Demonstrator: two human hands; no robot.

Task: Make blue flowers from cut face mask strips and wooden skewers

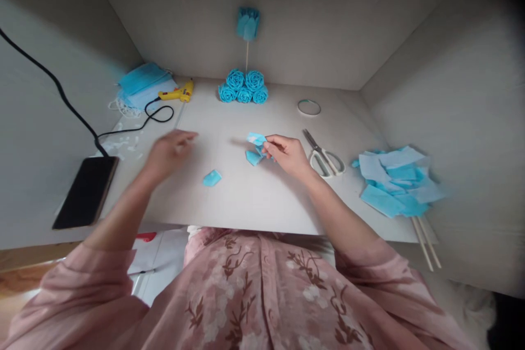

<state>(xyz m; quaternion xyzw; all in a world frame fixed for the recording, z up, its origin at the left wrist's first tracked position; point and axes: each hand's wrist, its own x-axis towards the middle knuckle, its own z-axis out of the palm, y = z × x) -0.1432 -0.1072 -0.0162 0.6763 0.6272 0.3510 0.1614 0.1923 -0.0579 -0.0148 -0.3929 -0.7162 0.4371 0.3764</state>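
My right hand [287,154] pinches a light blue fabric piece [256,138] between thumb and fingertips, above the middle of the table. Just below those fingertips is a second blue piece [253,158]; whether the hand touches it I cannot tell. A faint brownish streak left of the held piece is too blurred to name. Over the left part of the table, my left hand [170,154] is smeared by motion, its forefinger stretched to the right and nothing visible in it. Between the hands, nearer the front edge, lies a loose blue petal-shaped piece [212,178].
Scissors [322,156] and a ring [309,108] lie to the right, beyond them a pile of blue and white fabric pieces [394,180] and sticks [424,243]. Blue fabric roses [244,87] stand behind. Left are face masks [143,85], a yellow glue gun [177,92] and a phone [86,192].
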